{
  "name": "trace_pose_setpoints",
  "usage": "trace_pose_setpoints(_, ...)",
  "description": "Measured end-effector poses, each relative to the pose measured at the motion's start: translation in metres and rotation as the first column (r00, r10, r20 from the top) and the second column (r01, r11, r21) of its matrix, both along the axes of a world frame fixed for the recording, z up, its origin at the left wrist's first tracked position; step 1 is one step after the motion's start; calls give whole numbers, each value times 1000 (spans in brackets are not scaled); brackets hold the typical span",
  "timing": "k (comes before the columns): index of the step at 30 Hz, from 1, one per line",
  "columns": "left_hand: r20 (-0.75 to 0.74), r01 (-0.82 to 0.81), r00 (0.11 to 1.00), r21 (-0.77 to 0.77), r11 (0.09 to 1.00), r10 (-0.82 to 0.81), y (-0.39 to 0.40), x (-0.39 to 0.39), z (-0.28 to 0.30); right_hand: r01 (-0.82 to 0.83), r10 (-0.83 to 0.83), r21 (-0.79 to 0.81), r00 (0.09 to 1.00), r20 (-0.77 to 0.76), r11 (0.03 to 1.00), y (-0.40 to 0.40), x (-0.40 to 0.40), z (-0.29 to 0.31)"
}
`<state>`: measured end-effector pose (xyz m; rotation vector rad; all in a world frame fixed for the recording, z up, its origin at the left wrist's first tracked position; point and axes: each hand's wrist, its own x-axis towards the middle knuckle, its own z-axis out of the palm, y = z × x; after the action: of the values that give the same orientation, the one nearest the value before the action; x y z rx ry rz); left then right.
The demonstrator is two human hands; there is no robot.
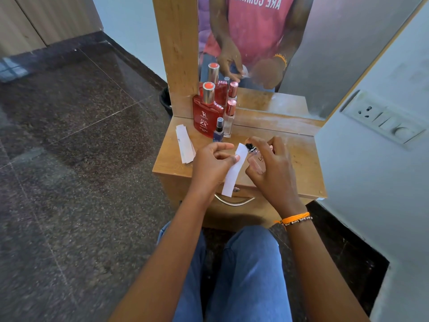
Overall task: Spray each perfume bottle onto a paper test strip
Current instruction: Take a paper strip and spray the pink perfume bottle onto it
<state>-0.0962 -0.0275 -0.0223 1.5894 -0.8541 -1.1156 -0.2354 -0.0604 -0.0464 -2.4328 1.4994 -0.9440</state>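
Over the wooden surface (pixel 301 159), right hand (pixel 269 168) grips a pink glass perfume bottle (pixel 256 162), nozzle toward nine o'clock at the upright white paper strip (pixel 233 173) pinched by left hand (pixel 211 163).

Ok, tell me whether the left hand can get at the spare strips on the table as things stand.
Probably not yet: the left hand is pinching a paper strip. The spare strips lie beside it on the table, with nothing between.

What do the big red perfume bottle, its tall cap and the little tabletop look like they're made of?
The flat red perfume bottle looks like tinted glass: glossy and see-through, though clear plastic is possible. Its tall silver cap seems polished metal or metallised plastic with an orange top. The wooden tabletop looks like matt wood-grain laminate, scuffed pale near the mirror.
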Motion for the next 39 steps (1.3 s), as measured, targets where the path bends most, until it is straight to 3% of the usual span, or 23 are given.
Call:
trace_pose_setpoints(5, 63, -17, 998, -24, 1000, 19, -3, -1, -3, 31, -37, 68, 995, 92, 997, 2, -3, -4)
trace_pose_setpoints(18, 394, 93, 917, -61, 994, -61, -32, -23, -14, 59, -107, 154, 940, 323, 986, 6, -11, -9)
trace_pose_setpoints(23, 606, 172, 785, -15, 985, -127, -34, -25, -32, 43, -102, 162, 923, 372, 986, 5, -11, -11)
trace_pose_setpoints(28, 712, 116, 700, -47, 992, -49, -29, -22, -38, 40, -104, 169, 916, 387, 985, 3, -11, -11)
trace_pose_setpoints(39, 759, 68, 646, -154, 986, 74, -32, -29, -43, 22, -120, 218, 885, 449, 976, 4, -6, -20)
